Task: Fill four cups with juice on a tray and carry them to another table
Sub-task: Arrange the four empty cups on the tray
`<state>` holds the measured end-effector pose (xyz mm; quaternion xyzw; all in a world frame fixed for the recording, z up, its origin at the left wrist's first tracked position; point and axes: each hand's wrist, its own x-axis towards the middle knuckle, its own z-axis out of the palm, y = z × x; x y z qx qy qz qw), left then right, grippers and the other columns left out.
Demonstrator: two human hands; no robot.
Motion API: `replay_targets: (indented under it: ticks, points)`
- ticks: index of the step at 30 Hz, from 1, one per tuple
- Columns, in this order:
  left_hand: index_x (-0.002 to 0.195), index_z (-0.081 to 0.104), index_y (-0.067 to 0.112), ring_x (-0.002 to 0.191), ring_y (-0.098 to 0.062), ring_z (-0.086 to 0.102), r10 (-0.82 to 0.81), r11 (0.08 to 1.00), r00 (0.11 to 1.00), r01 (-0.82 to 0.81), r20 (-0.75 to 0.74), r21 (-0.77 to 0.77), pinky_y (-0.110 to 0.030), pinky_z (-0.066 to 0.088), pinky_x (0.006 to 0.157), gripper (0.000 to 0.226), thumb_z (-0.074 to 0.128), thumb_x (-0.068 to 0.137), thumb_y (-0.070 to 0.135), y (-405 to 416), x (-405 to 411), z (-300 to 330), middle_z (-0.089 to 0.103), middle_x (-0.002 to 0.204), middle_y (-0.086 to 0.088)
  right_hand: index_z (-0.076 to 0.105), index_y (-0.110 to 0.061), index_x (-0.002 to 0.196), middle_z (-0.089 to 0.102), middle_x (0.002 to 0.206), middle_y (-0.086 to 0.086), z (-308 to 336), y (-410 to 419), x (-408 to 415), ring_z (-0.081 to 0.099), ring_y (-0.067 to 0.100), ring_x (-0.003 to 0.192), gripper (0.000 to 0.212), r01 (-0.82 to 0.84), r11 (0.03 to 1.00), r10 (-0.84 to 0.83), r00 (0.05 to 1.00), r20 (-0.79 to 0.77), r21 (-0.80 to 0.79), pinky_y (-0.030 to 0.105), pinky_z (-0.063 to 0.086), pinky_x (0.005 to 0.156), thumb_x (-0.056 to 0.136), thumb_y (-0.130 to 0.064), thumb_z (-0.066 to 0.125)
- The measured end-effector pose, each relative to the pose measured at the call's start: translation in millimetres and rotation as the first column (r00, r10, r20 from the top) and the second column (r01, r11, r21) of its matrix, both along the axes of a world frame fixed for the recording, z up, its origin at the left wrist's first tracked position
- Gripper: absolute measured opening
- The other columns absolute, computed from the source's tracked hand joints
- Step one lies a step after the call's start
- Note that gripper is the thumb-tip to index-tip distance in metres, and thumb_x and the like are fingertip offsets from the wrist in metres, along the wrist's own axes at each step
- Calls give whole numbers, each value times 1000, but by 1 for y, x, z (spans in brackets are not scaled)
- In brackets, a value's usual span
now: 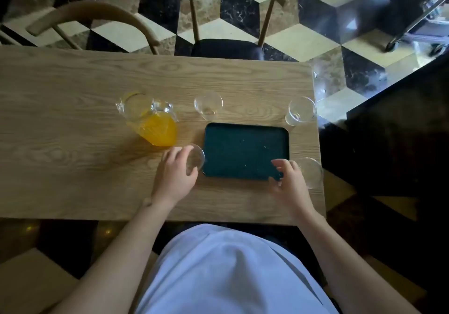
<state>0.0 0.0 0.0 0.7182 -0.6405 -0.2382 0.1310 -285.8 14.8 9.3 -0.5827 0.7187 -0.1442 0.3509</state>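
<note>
— Four cups [208,106] empty, all on the bench [73,119] around the bare tray [245,152]; jug [151,119] untouched.
— Left hand [176,172] wraps one cup; right hand [288,180], spread, nears another. Next: set both on the tray.

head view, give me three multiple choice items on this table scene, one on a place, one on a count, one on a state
1. Where does the juice pitcher stand relative to the dark tray?
A. on the tray
B. on the table, left of the tray
C. on a chair

2. How many clear cups are in view?
A. two
B. three
C. four

3. What is on the tray right now?
A. nothing; no cup stands on it
B. four filled cups
C. the pitcher

Key:
1 B, the pitcher sits on bare wood, off the tray's left side.
2 C, two far cups, one at the left hand, one beside the right hand.
3 A, its surface shows only small specks.
</note>
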Motion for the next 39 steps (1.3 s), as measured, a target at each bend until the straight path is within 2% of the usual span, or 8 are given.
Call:
replay_targets:
  ticks: [3, 5, 8, 12, 16, 21, 30, 39]
  points:
    - [145, 40, 24, 130, -28, 39, -136, 988, 966, 116, 220, 103, -43, 44, 101, 69, 70, 84, 37, -22, -13, -2, 45, 143, -6, 50, -17, 141, 41, 148, 8, 5, -17, -26, 32, 30, 137, 62, -139, 990, 118, 909, -399, -22, 51, 36, 109, 83, -25, 72]
    - [149, 31, 28, 138, -30, 30, -187, 969, 939, 128, 288, 213, -47, 40, 105, 81, 71, 82, 45, -36, -21, -3, 35, 152, -8, 37, -24, 148, 21, 161, 9, 6, -30, -45, 14, 31, 147, 80, -122, 989, 150, 860, -488, 89, 55, 25, 113, 78, -40, 75]
    - [152, 23, 33, 145, -34, 19, -225, 940, 922, 121, 314, 318, -53, 35, 110, 93, 75, 77, 50, -47, -28, -9, 22, 160, -9, 21, -31, 153, 2, 166, 7, -4, -35, -69, 6, 32, 150, 103, -68, 972, 173, 855, -488, 225, 56, 24, 113, 71, -56, 77]
    - [152, 19, 35, 146, -35, 19, -254, 914, 903, 106, 347, 391, -56, 33, 110, 101, 79, 73, 51, -56, -31, -13, 17, 161, -9, 12, -32, 155, 7, 165, 6, -15, -35, -84, 21, 35, 146, 119, -49, 949, 198, 863, -465, 312, 57, 37, 109, 64, -64, 82]
    - [151, 20, 35, 141, -36, 27, -273, 902, 885, 100, 377, 419, -55, 37, 107, 101, 81, 72, 48, -59, -31, -19, 20, 159, -10, 13, -31, 155, 21, 159, 8, -20, -34, -88, 31, 34, 140, 115, -49, 956, 182, 873, -453, 289, 52, 45, 103, 68, -48, 85]
    - [149, 24, 34, 136, -37, 35, -266, 912, 878, 95, 398, 400, -53, 42, 102, 98, 82, 71, 45, -57, -31, -25, 25, 156, -11, 16, -29, 156, 25, 157, 9, -19, -36, -90, 31, 33, 138, 106, -33, 950, 169, 892, -420, 312, 46, 48, 97, 74, -34, 82]
    - [145, 32, 30, 134, -35, 35, -254, 906, 892, 85, 373, 415, -52, 42, 103, 87, 79, 73, 18, -53, -31, -29, 31, 151, -10, 26, -24, 155, 32, 153, 8, -21, -33, -94, 31, 32, 137, 95, -73, 948, 194, 904, -381, 309, 44, 49, 96, 76, -30, 80]
    - [141, 43, 27, 128, -32, 39, -216, 943, 910, 99, 354, 318, -44, 48, 95, 77, 80, 73, 30, -46, -25, -28, 39, 143, -11, 22, -24, 157, 33, 155, 6, -20, -33, -95, 30, 30, 140, 100, -104, 942, 224, 902, -369, 318, 42, 49, 98, 76, -33, 81]
